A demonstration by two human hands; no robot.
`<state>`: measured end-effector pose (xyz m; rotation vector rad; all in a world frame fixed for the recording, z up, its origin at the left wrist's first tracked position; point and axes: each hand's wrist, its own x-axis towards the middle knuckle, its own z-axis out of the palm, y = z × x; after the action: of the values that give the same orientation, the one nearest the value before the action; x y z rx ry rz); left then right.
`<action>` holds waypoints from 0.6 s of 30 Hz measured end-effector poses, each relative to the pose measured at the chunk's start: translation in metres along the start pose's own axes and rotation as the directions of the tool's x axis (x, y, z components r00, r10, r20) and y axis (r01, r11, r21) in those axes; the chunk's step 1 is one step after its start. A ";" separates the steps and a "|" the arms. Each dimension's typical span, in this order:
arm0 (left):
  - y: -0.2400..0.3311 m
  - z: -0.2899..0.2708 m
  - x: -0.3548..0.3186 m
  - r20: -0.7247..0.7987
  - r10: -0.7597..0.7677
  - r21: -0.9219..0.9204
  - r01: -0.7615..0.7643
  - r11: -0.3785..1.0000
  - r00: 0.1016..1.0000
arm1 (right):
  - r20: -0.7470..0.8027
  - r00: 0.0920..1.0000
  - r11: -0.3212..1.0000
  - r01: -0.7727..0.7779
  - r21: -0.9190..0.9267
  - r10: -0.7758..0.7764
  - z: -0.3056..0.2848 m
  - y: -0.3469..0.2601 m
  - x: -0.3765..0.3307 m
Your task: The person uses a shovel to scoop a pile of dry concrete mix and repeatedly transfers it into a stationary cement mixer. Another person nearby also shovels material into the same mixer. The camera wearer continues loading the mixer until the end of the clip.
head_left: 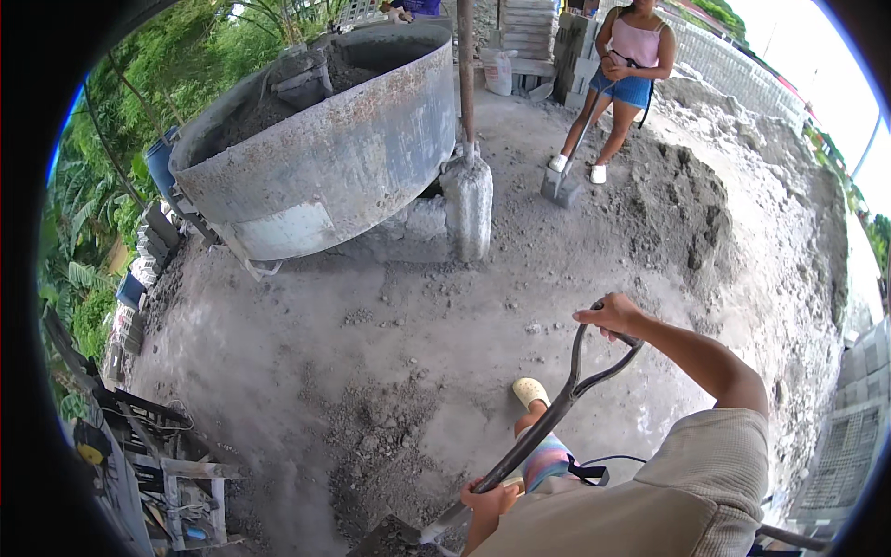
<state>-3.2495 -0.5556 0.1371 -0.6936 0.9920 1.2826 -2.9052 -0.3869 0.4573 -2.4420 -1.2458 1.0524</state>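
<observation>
Both my hands are closed on a shovel with a dark shaft and a forked D-shaped grip. Up at the grip's crossbar is my right hand, arm stretched out to the right. My left hand wraps round the lower shaft, near the bottom edge. The shovel's blade, partly cut off by the picture's edge, is low beside a patch of loose grey gravel. What lies on the blade is hard to make out.
A big round metal mixer pan holding grey material stands at the upper left, beside a post on a concrete block. At the upper right, a person stands with another shovel by a sand heap. A frame is lower left.
</observation>
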 end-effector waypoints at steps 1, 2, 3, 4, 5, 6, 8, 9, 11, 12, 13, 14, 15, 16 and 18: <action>0.004 -0.005 0.003 0.028 0.124 0.236 -0.127 0.963 0.992 | 0.016 1.000 1.000 0.012 -0.004 -0.012 0.002 -0.003 0.000; 0.008 -0.010 0.006 0.082 0.237 0.449 -0.249 0.858 0.968 | 0.033 0.999 1.000 0.027 -0.010 -0.027 0.005 -0.007 0.000; 0.014 -0.013 0.005 0.086 0.245 0.454 -0.257 0.853 0.966 | 0.040 0.999 1.000 0.024 -0.016 -0.023 0.011 -0.010 0.000; 0.017 -0.017 0.004 0.084 0.301 0.530 -0.299 0.794 0.950 | 0.043 0.999 1.000 0.028 -0.007 -0.028 0.014 -0.014 -0.003; 0.018 -0.019 0.004 0.087 0.356 0.600 -0.334 0.727 0.930 | 0.067 0.998 0.999 0.014 -0.043 -0.011 0.015 -0.018 -0.007; 0.013 0.002 -0.017 0.103 0.342 0.608 -0.331 0.721 0.934 | 0.068 0.997 0.997 -0.017 -0.078 0.023 0.011 -0.016 -0.007; 0.007 0.049 -0.085 0.467 0.453 0.847 -0.532 0.020 0.760 | 0.098 0.993 0.996 -0.064 -0.062 0.070 0.015 -0.004 0.004; 0.004 0.048 -0.079 0.464 0.478 0.844 -0.536 0.016 0.745 | 0.138 0.989 0.996 -0.049 -0.078 0.060 0.020 -0.009 0.007; -0.010 0.045 -0.060 0.146 0.844 0.839 -0.517 0.171 0.516 | 0.153 0.984 0.993 -0.078 -0.085 0.090 0.024 -0.018 0.015; -0.015 0.051 -0.058 0.143 0.826 0.853 -0.491 0.176 0.545 | 0.150 0.982 0.992 -0.105 -0.073 0.115 0.023 -0.010 0.025; -0.014 0.060 -0.060 0.186 0.743 0.889 -0.433 0.151 0.642 | 0.170 0.976 0.991 -0.126 -0.049 0.133 0.024 -0.010 0.037; -0.009 0.070 -0.063 0.232 0.622 0.921 -0.375 0.107 0.748 | 0.192 0.970 0.989 -0.148 -0.024 0.150 0.024 -0.010 0.047; -0.003 0.086 -0.063 0.238 0.509 0.948 -0.312 0.063 0.828 | 0.199 0.964 0.983 -0.183 0.007 0.178 0.018 -0.012 0.052; 0.000 0.104 -0.063 0.237 0.399 0.967 -0.256 -0.006 0.886 | 0.209 0.957 0.976 -0.213 0.041 0.200 0.010 -0.012 0.060; 0.006 0.142 -0.060 0.206 0.229 0.974 -0.176 -0.143 0.951 | 0.204 0.944 0.952 -0.287 0.111 0.261 -0.001 0.000 0.085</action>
<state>-3.2247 -0.4571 0.2534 0.7804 1.7968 0.3298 -2.8718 -0.3213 0.4155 -2.5039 -0.8571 1.4209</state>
